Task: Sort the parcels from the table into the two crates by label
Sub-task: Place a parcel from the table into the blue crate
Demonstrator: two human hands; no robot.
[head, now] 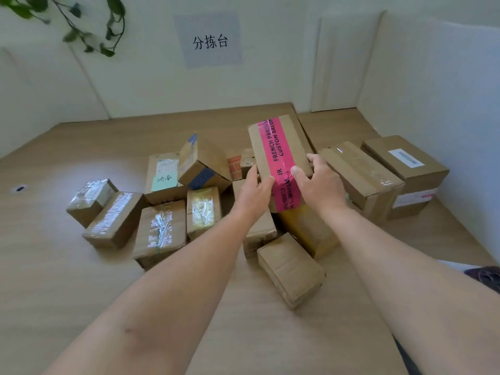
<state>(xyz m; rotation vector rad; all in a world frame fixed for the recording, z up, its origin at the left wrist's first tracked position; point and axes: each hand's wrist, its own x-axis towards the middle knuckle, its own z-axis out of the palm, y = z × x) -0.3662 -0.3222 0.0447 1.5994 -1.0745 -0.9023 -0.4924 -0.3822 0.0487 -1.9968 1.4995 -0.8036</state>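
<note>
On the wooden table (pixel 54 266), nearest the person, a small plain cardboard parcel (pixel 290 269) lies at an angle between the two outstretched forearms. To its left sit four parcels wrapped in glossy clear tape, the largest (pixel 159 231) nearest. A yellow-sided parcel (pixel 308 231) lies just beyond the small one.

Over the middle of the heap both hands hold the pink-taped parcel (pixel 278 147) (its tape reads "FRENCH PARIS… CUSTOM SALON"). The left hand (pixel 254 190) grips its near left edge and the right hand (pixel 316 180) its near right edge, each with the thumb on top. Its far end is tilted upward.

Left of it lie a parcel with a green handwritten note (pixel 162 177) and a blue-taped parcel (pixel 203 163). To the right a long brown parcel (pixel 359 177) lies beside a parcel with a white barcode label (pixel 405 161). On the far wall hangs a paper sign (pixel 209 41), with a leafy vine (pixel 89 28) at far left.
</note>
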